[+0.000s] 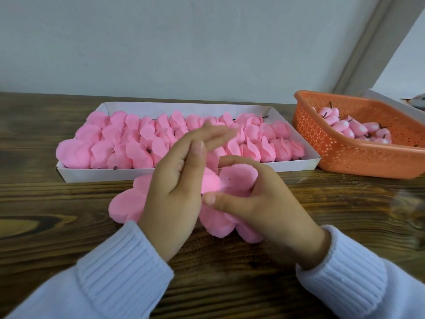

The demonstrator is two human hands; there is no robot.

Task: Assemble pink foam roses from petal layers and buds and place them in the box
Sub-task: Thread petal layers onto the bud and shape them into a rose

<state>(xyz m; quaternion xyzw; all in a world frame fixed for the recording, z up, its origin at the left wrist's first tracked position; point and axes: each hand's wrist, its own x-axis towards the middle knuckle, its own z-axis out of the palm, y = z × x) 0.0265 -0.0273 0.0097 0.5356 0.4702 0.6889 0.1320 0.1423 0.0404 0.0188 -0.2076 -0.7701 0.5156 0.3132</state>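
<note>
**Pink half-built rose (pixel 236 178) between two hands**

Shows a wooden table (pixel 46 203) under both wrists. Beyond the fingertips, a white box (pixel 76 174) packed with pink roses (pixel 128 139). Far right of the right fingers, an orange basket (pixel 345 157). Left hand (pixel 179 192) raised just left of the half-built rose, fingers straight and together, gripping nothing. Right hand (pixel 271 203) curled round it, thumb and forefinger pinching its petals. Beneath the fingers, flat petal layers (pixel 124 203). In the basket, pink buds (pixel 349 130).
</note>
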